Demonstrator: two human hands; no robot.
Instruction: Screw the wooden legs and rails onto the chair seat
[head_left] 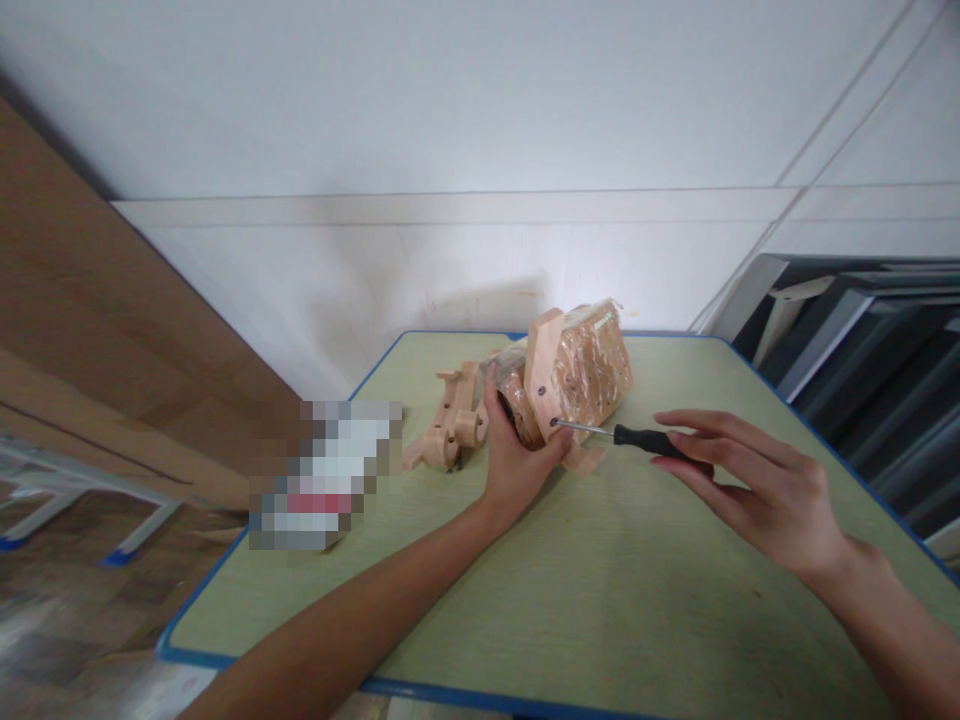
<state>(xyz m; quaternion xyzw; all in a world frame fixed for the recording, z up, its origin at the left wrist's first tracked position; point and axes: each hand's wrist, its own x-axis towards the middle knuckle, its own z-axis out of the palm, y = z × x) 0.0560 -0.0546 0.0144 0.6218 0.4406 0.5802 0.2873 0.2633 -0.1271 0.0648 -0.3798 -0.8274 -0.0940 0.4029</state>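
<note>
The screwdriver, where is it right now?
Right of centre in the head view, the screwdriver is held in the right hand, its tip at the pale wooden panel beside the left hand.

The screwdriver handle (645,440) is black, the tabletop (600,580) pale green, edged blue.

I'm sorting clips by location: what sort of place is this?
Possibly a storeroom or workroom: dark panels stacked beside a blue-edged table, and a screwdriver in the right hand.
</note>
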